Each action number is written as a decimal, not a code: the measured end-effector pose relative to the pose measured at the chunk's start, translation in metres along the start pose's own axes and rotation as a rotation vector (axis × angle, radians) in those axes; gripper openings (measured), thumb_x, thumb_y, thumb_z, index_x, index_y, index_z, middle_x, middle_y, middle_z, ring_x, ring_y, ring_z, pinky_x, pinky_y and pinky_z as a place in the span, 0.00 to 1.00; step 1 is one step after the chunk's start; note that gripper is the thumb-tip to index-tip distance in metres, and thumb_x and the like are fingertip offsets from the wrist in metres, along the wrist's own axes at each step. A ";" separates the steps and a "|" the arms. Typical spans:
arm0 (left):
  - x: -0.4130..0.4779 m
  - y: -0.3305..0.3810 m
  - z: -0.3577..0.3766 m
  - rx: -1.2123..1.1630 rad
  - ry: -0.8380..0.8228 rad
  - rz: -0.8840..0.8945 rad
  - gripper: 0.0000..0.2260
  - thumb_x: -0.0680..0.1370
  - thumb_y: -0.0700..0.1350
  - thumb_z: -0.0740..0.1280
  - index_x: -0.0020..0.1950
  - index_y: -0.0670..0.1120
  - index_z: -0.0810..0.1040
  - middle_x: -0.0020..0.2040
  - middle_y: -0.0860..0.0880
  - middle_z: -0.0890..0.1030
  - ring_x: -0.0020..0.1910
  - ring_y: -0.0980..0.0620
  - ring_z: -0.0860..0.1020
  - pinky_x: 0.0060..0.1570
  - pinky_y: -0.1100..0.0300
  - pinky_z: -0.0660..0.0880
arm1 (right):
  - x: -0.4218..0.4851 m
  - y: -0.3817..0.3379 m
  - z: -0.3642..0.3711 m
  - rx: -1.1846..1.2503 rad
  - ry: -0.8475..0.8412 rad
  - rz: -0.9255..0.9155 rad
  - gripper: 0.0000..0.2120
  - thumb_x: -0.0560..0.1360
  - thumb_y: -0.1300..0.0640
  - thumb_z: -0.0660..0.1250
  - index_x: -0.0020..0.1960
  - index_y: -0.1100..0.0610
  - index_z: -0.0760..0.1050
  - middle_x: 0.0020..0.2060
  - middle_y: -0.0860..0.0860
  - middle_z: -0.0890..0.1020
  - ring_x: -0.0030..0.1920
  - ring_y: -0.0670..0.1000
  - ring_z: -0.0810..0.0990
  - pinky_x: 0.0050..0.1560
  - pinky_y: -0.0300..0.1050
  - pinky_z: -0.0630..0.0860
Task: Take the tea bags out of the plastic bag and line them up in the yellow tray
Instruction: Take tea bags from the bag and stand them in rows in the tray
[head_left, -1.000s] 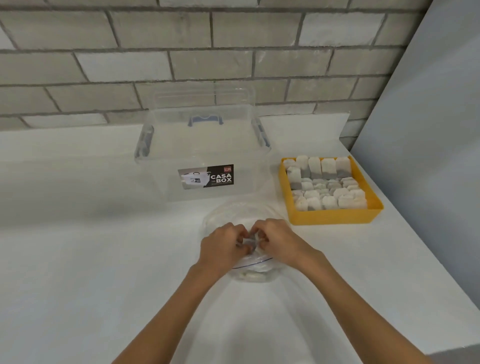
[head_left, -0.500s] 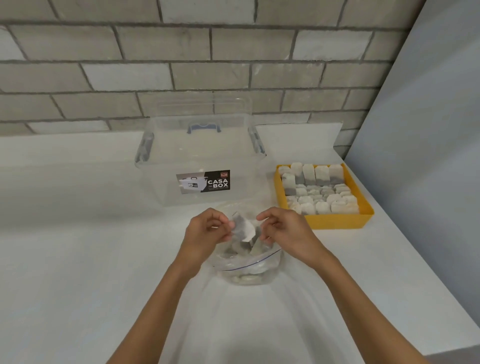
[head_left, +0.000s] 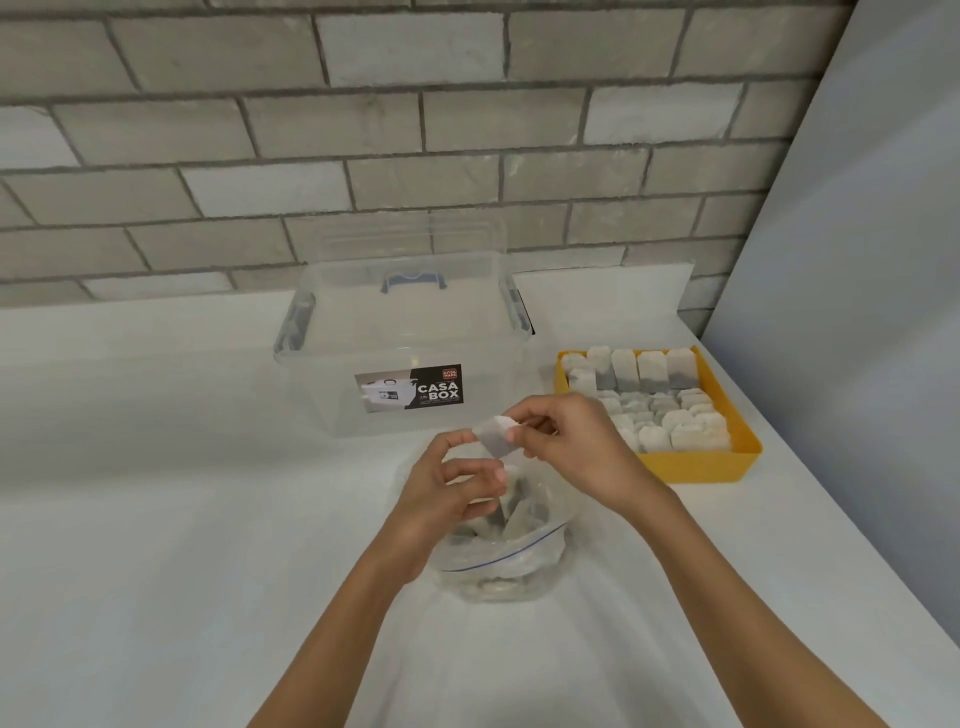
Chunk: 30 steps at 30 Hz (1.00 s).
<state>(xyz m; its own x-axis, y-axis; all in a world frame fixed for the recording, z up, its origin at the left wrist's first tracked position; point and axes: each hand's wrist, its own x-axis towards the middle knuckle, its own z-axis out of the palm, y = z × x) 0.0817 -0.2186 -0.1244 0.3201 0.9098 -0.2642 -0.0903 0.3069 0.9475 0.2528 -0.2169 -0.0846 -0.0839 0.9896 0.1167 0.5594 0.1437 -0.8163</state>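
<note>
A clear zip plastic bag (head_left: 506, 558) lies open on the white table in front of me, with several tea bags inside. Above its mouth, one tea bag (head_left: 494, 435) is held up, pinched at its right end by my right hand (head_left: 574, 449). My left hand (head_left: 452, 496) touches the tea bag's left end with a fingertip, its other fingers curled over the plastic bag's mouth. The yellow tray (head_left: 698, 462) sits to the right, holding rows of tea bags, some standing upright along its far side.
A clear lidless storage box (head_left: 402, 358) labelled CASA BOX stands behind the plastic bag, its lid propped against the brick wall. A grey panel borders the table on the right, close behind the tray. The table's edge runs diagonally at the lower right.
My hands went from pulling the plastic bag's mouth apart to lifting one tea bag out. The tea bag now sits higher and further right, above the plastic bag.
</note>
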 end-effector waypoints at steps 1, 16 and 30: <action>0.002 0.002 -0.001 0.011 -0.007 0.018 0.22 0.72 0.39 0.74 0.62 0.52 0.73 0.51 0.42 0.83 0.51 0.44 0.83 0.51 0.55 0.80 | 0.003 -0.003 -0.003 -0.049 -0.022 -0.032 0.07 0.75 0.62 0.68 0.50 0.56 0.83 0.36 0.46 0.81 0.33 0.37 0.77 0.38 0.27 0.71; 0.008 0.002 -0.002 0.015 -0.004 0.083 0.16 0.72 0.44 0.73 0.59 0.49 0.79 0.52 0.48 0.84 0.53 0.50 0.82 0.54 0.56 0.79 | 0.021 -0.006 0.005 -0.114 0.009 -0.038 0.04 0.74 0.61 0.69 0.45 0.55 0.82 0.33 0.44 0.80 0.34 0.38 0.76 0.39 0.26 0.70; 0.018 0.004 -0.033 0.228 0.250 0.217 0.04 0.75 0.45 0.71 0.47 0.47 0.83 0.44 0.50 0.84 0.43 0.57 0.79 0.45 0.61 0.77 | 0.018 0.022 0.039 -0.710 -0.458 -0.006 0.20 0.76 0.68 0.59 0.65 0.56 0.73 0.59 0.56 0.73 0.55 0.58 0.77 0.46 0.45 0.70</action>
<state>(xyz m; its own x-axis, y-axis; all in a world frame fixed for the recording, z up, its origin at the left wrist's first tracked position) 0.0556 -0.1912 -0.1311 0.0748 0.9952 -0.0625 0.0896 0.0558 0.9944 0.2315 -0.1966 -0.1226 -0.3285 0.9119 -0.2462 0.9307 0.2681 -0.2490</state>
